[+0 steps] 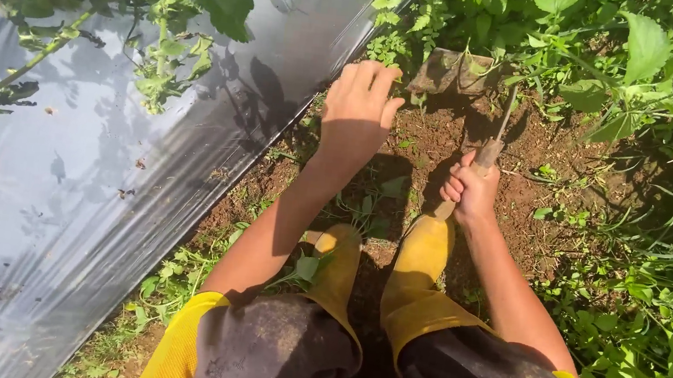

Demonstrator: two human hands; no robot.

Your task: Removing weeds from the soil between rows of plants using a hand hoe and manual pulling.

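Garden soil (435, 141): right hand (471, 192) gripping hoe (459, 72).

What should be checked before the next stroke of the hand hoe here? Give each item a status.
1. Right hand closed on the hoe handle: ok.
2. Left hand away from the hoe blade: not ok, it is close beside it.
3. Yellow boots behind the blade: ok.
4. Blade in the soil, off the plastic sheet: ok.
5. Blade edge condition: cannot tell, in shadow.
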